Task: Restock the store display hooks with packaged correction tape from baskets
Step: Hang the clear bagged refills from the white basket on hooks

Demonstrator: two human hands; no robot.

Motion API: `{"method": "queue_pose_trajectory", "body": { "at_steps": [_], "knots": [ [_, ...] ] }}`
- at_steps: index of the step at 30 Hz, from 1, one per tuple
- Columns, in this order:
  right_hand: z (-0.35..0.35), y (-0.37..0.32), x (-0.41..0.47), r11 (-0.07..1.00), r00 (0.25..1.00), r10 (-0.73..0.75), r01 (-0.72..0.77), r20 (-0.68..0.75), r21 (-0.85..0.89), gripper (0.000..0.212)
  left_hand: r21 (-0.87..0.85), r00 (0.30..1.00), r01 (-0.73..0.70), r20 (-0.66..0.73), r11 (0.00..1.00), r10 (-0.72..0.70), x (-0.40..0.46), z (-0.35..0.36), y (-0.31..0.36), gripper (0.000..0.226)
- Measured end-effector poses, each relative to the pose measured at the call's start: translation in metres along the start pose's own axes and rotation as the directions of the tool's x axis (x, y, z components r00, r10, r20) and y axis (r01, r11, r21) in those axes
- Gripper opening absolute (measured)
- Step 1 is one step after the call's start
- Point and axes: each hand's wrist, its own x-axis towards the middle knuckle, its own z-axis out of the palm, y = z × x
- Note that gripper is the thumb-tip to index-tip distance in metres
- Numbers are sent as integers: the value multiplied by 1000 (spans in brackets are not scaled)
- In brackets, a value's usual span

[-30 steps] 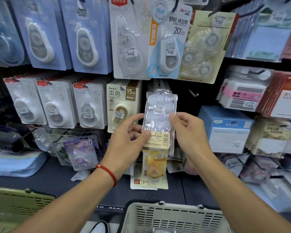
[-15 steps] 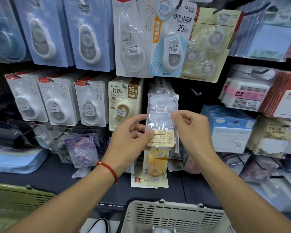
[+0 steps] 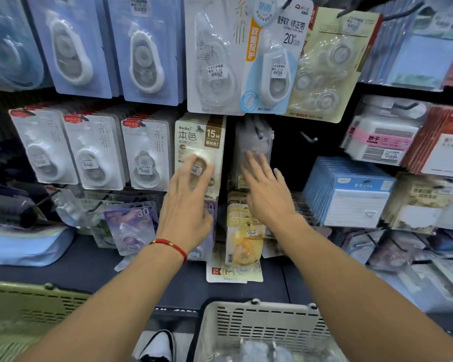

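The clear packet of correction tape [image 3: 254,145] hangs on a display hook in the middle row, blurred. My right hand [image 3: 268,190] is spread in front of its lower part, fingers straight, holding nothing. My left hand [image 3: 187,202], with a red cord at the wrist, is spread in front of the beige 15M tape pack [image 3: 199,142], fingers straight. Whether either hand touches a pack I cannot tell. A white basket [image 3: 262,327] with clear packets inside sits below my arms.
A bare hook [image 3: 309,137] sticks out to the right of the hung packet. Rows of white and blue tape cards [image 3: 94,152] fill the left. Notepad stacks [image 3: 351,192] are on the right. A green basket [image 3: 24,309] sits at lower left. Yellow tape packs [image 3: 243,241] hang below.
The clear packet left my fingers and now hangs on the hook farther back. Both hands opened and spread out; the left one moved toward the beige pack.
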Motion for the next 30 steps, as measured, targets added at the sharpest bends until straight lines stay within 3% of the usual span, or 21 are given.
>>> {"method": "queue_pose_trajectory", "body": {
  "at_steps": [6, 9, 12, 15, 17, 20, 22, 24, 26, 30],
  "knots": [
    [-2, -3, 6, 999, 999, -23, 22, 24, 40, 84, -14, 999, -39, 27, 999, 40, -5, -2, -2, 95],
    [-9, -6, -11, 977, 1000, -14, 10, 17, 215, 64, 9, 998, -52, 37, 999, 52, -18, -4, 4, 86],
    [-2, -4, -56, 876, 995, 104, -94, 6, 474, 42, 25, 986, -129, 114, 991, 126, -45, 3, 6, 70],
    [21, -4, -115, 751, 963, 142, -256, 229, 609, 23, 30, 931, -153, 339, 988, 134, -89, 22, 5, 60],
    [47, -8, -156, 737, 860, 30, -363, 509, 570, 20, 115, 824, -200, 556, 973, 104, -125, 42, 5, 61],
    [95, -28, -220, 802, 605, -132, -401, 785, 444, 37, 204, 582, -212, 812, 956, -44, -175, 74, 3, 66],
    [124, -53, -262, 818, 583, -170, -367, 794, 444, 62, 206, 480, -104, 867, 973, -132, -201, 90, 4, 70],
    [148, -84, -294, 854, 624, -194, -272, 757, 443, 91, 197, 507, 15, 844, 980, -178, -217, 101, 6, 69],
    [166, -114, -315, 874, 610, -207, -236, 765, 424, 118, 175, 570, 136, 791, 975, -221, -222, 107, 10, 67],
    [180, -140, -318, 860, 639, -81, -343, 765, 377, 133, 134, 611, 301, 733, 944, -298, -215, 109, 11, 60]
  ]
}}
